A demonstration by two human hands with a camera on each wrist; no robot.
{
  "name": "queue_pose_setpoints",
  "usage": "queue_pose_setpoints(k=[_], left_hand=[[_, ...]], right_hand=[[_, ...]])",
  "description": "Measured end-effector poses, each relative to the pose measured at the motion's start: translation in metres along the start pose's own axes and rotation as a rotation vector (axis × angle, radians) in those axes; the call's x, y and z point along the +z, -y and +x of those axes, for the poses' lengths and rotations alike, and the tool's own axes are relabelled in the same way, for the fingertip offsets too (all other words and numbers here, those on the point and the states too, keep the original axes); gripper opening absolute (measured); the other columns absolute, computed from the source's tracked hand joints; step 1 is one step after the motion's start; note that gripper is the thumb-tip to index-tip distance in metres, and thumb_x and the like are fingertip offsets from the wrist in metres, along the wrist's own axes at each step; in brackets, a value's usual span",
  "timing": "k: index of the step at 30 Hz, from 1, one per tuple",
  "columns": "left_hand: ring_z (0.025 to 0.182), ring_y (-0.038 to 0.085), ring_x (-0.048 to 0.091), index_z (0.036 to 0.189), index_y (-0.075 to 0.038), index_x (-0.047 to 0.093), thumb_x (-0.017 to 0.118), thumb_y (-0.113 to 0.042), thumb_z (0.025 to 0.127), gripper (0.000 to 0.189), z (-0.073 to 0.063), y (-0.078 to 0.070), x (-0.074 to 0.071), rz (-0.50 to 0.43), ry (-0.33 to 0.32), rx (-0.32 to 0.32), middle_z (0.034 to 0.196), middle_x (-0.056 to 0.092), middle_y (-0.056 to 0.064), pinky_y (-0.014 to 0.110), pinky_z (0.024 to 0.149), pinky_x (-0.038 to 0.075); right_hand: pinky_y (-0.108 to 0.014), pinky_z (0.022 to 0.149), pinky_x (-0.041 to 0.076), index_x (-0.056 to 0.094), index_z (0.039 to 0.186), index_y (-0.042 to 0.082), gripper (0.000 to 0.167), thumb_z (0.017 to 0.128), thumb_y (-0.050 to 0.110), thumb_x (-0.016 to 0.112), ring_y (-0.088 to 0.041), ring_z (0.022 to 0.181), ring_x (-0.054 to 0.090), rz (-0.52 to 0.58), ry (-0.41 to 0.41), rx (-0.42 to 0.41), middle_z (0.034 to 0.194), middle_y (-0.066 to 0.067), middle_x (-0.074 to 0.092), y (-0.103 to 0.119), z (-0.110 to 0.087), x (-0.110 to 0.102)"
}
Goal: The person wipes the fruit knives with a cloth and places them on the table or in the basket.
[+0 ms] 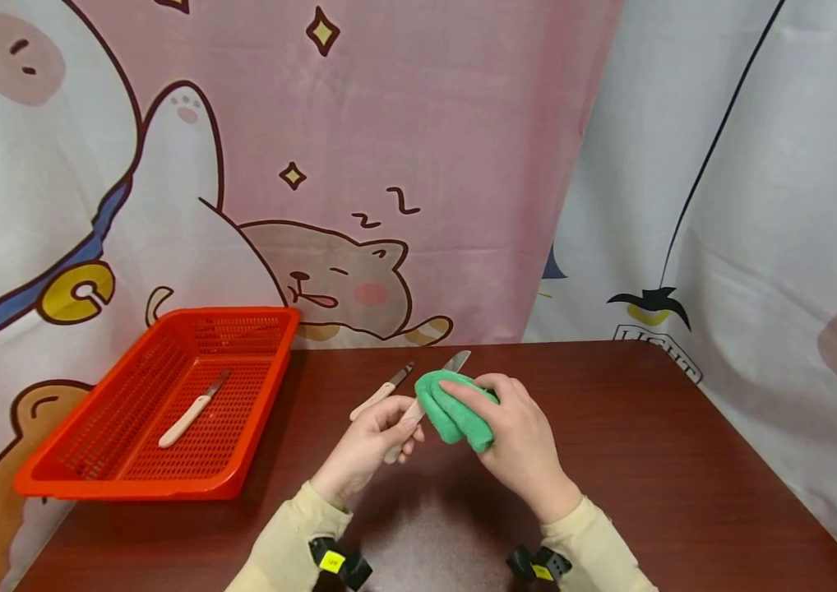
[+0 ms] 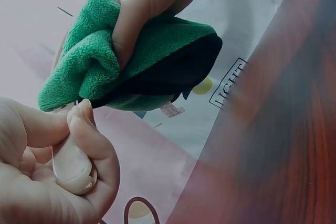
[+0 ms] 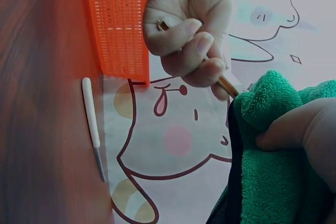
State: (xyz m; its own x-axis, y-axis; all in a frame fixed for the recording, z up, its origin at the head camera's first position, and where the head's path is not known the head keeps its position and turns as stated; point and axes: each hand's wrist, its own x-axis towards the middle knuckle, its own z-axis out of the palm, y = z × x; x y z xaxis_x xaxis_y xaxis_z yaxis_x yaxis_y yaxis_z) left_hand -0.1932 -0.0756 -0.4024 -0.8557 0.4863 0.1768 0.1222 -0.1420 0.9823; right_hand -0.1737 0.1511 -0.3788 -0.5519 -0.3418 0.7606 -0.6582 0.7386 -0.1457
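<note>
My left hand (image 1: 381,432) grips the pale wooden handle (image 2: 71,169) of a small knife held above the table; its steel blade tip (image 1: 458,360) sticks out past the cloth. My right hand (image 1: 518,436) holds a folded green cloth (image 1: 451,411) wrapped round the blade, thumb pressing on top. In the left wrist view the green cloth (image 2: 131,64) shows a dark inner layer just above my left fingers (image 2: 84,129). In the right wrist view the cloth (image 3: 273,161) meets the knife handle (image 3: 228,83) below my left hand (image 3: 189,24).
A second small knife (image 1: 381,391) lies on the dark red table (image 1: 648,460) just beyond my left hand. An orange plastic basket (image 1: 93,473) stands at the left with a third knife (image 1: 192,411) inside. A cartoon-printed curtain (image 1: 389,164) hangs behind the table.
</note>
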Motion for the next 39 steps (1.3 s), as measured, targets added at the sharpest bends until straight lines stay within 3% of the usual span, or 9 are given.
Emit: queue_pose_setpoints(k=[5,16,33,39], left_hand=[[0.065,0.012,0.052,0.117,0.008,0.055,0.055,-0.004,0.1,0.021,0.0,0.0,0.0,-0.009,0.006,0.002,0.084,0.061,0.006,0.02,0.056,0.045],[0.066,0.014,0.052,0.115,0.005,0.057,0.052,0.0,0.1,0.016,0.001,0.002,0.002,-0.063,0.024,-0.031,0.087,0.059,0.011,0.02,0.057,0.045],[0.063,0.011,0.051,0.113,0.002,0.058,0.055,-0.002,0.1,0.015,0.0,0.003,0.002,-0.056,0.03,-0.026,0.085,0.061,0.007,0.018,0.051,0.04],[0.063,0.01,0.05,0.114,0.007,0.057,0.056,-0.003,0.099,0.018,0.001,0.003,-0.001,-0.025,0.011,-0.009,0.084,0.06,0.008,0.019,0.051,0.037]], right_hand=[[-0.042,0.066,0.052,0.064,0.131,0.029,0.082,0.06,-0.006,0.084,-0.03,0.095,0.056,-0.01,-0.004,0.03,0.108,-0.012,0.057,-0.005,0.001,-0.005],[-0.043,0.061,0.052,0.064,0.129,0.026,0.086,0.055,-0.014,0.082,-0.033,0.097,0.055,-0.058,-0.052,0.064,0.106,-0.013,0.057,-0.016,0.003,-0.016],[-0.044,0.062,0.05,0.064,0.132,0.025,0.081,0.062,-0.014,0.076,-0.032,0.095,0.054,-0.085,-0.074,0.141,0.106,-0.011,0.057,-0.028,0.002,-0.027],[-0.045,0.064,0.048,0.064,0.131,0.023,0.078,0.064,-0.014,0.073,-0.033,0.095,0.054,-0.089,-0.1,0.177,0.107,-0.012,0.057,-0.033,0.002,-0.033]])
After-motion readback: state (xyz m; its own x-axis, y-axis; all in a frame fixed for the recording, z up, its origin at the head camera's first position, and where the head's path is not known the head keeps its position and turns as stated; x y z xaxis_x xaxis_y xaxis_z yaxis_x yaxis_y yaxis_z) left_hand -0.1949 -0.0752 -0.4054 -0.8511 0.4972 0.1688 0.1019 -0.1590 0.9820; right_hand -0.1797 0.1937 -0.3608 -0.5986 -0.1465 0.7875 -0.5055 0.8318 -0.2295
